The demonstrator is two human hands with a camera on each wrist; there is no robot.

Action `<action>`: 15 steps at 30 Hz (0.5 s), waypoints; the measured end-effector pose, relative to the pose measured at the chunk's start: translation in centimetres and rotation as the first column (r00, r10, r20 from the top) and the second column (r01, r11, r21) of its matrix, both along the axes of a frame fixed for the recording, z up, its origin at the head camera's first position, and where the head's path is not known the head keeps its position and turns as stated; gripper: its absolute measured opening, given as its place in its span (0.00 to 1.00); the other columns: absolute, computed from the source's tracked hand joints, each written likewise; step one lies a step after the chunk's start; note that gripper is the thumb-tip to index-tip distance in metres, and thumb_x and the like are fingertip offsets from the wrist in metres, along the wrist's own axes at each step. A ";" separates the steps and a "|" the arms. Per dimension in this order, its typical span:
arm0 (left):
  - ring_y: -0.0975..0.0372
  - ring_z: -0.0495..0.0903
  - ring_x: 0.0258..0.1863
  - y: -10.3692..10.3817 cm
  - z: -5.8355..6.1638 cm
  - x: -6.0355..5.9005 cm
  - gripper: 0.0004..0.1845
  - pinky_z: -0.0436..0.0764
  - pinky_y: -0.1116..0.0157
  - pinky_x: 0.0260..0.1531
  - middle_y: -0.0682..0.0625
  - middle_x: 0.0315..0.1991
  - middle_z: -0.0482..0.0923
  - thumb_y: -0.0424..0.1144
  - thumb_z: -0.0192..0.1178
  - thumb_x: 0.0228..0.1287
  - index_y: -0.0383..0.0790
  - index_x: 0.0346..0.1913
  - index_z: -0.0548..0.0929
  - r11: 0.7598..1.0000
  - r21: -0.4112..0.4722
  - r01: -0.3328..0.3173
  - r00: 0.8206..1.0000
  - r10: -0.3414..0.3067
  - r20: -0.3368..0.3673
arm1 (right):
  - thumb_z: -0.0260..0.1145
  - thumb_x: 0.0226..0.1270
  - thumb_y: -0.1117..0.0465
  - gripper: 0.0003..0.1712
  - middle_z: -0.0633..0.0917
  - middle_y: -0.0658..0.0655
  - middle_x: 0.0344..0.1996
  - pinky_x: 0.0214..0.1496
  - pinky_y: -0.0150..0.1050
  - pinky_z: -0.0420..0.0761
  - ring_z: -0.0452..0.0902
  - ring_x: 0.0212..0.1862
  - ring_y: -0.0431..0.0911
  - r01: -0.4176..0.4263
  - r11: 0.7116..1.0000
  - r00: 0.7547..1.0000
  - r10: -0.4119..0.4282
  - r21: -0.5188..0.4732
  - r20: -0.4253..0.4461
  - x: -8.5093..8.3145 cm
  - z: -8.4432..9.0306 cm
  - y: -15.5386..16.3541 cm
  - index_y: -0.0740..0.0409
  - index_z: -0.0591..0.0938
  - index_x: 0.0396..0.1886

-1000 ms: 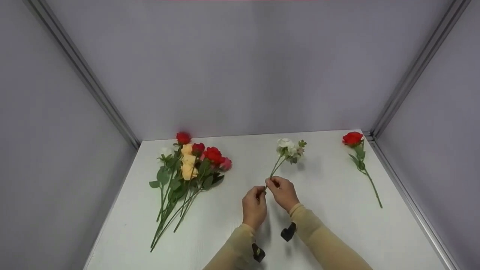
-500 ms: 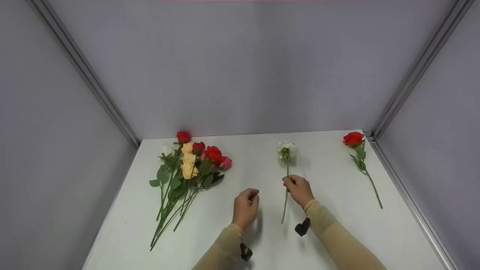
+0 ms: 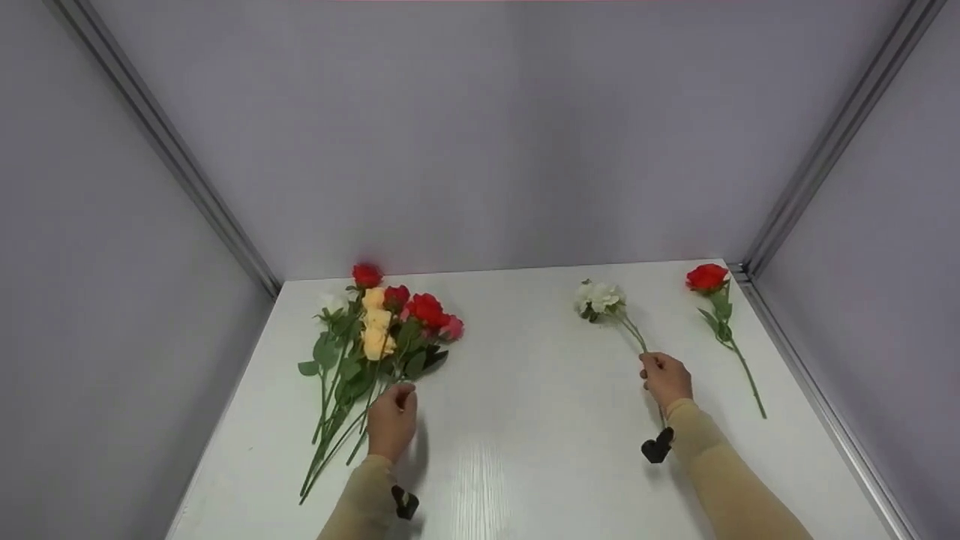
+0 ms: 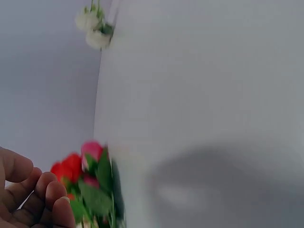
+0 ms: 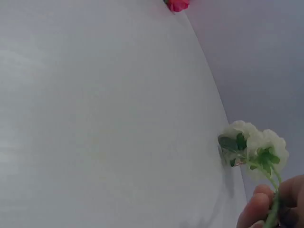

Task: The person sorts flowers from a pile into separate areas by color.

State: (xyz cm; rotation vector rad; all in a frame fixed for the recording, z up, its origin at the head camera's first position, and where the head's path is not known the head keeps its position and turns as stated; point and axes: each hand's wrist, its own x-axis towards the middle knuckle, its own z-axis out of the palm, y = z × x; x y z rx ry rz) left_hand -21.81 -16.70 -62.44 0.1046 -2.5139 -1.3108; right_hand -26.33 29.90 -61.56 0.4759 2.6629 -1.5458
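Note:
My right hand point(image 3: 667, 379) pinches the green stem of a white flower point(image 3: 602, 298), its bloom pointing away and to the left. In the right wrist view, two white blooms point(image 5: 268, 148) and small green leaves fan out above the thumb and fingertips. Over at the left, my left hand point(image 3: 393, 421) hovers beside the stems of a pile of flowers, its fingers loosely curled around nothing. That pile has red roses point(image 3: 427, 310), peach-yellow roses point(image 3: 378, 343), a pink bloom point(image 3: 452, 328) and a pale white flower point(image 3: 333, 303) among dark green leaves.
A single red rose point(image 3: 706, 277) lies at the right end of the white table point(image 3: 517, 420), its stem pointing toward the front. Grey panels point(image 3: 480, 135) enclose the back and sides, with metal rails point(image 3: 832, 427) along the corners.
The hands have parted. My right hand has carried the white flower rightward, its bloom swinging to the left. My left hand has let go of the stem and moved left to the flower pile.

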 end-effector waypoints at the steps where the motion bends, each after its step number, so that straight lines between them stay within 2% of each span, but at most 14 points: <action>1: 0.60 0.74 0.30 -0.9 0.0 0.1 0.06 0.74 0.61 0.32 0.49 0.31 0.79 0.32 0.58 0.66 0.36 0.42 0.84 1.000 -0.007 -0.017 1.000 0.017 0.006 | 0.47 0.77 0.50 0.25 0.81 0.62 0.40 0.36 0.37 0.74 0.78 0.37 0.47 0.006 1.000 1.000 -0.006 0.015 0.004 0.0 -0.1 0.4 0.64 0.75 0.59; 6: 0.58 0.75 0.30 -4.7 -0.1 0.5 0.07 0.73 0.60 0.31 0.47 0.32 0.80 0.34 0.57 0.68 0.35 0.43 0.83 0.995 -0.018 -0.099 0.994 0.100 0.053 | 0.44 0.77 0.52 0.27 0.81 0.66 0.47 0.49 0.48 0.74 0.77 0.47 0.55 0.030 0.995 0.999 -0.034 0.092 0.036 -0.3 -0.6 2.2 0.68 0.71 0.62; 10: 0.56 0.76 0.33 -7.4 -0.2 0.9 0.10 0.73 0.59 0.33 0.45 0.34 0.80 0.35 0.55 0.69 0.33 0.45 0.83 0.985 -0.033 -0.171 0.980 0.173 0.097 | 0.45 0.75 0.57 0.28 0.75 0.71 0.57 0.60 0.56 0.67 0.70 0.59 0.63 0.031 0.991 0.997 -0.040 0.129 0.069 -0.5 -1.1 3.6 0.71 0.66 0.66; 12: 0.55 0.76 0.34 -8.5 -0.2 1.0 0.11 0.73 0.58 0.35 0.43 0.36 0.80 0.35 0.54 0.69 0.32 0.46 0.82 0.981 -0.038 -0.191 0.975 0.194 0.106 | 0.45 0.74 0.59 0.28 0.71 0.73 0.61 0.63 0.57 0.65 0.66 0.62 0.65 0.025 0.992 0.995 -0.036 0.125 0.089 -0.5 -1.3 4.3 0.71 0.63 0.68; 15: 0.53 0.76 0.35 -9.9 0.0 1.2 0.11 0.73 0.57 0.36 0.41 0.37 0.80 0.34 0.53 0.70 0.31 0.47 0.81 0.977 -0.043 -0.210 0.971 0.214 0.105 | 0.46 0.71 0.64 0.32 0.65 0.72 0.66 0.66 0.56 0.61 0.60 0.67 0.64 -0.020 0.998 0.994 0.014 0.053 0.110 -0.7 -1.7 5.2 0.69 0.55 0.73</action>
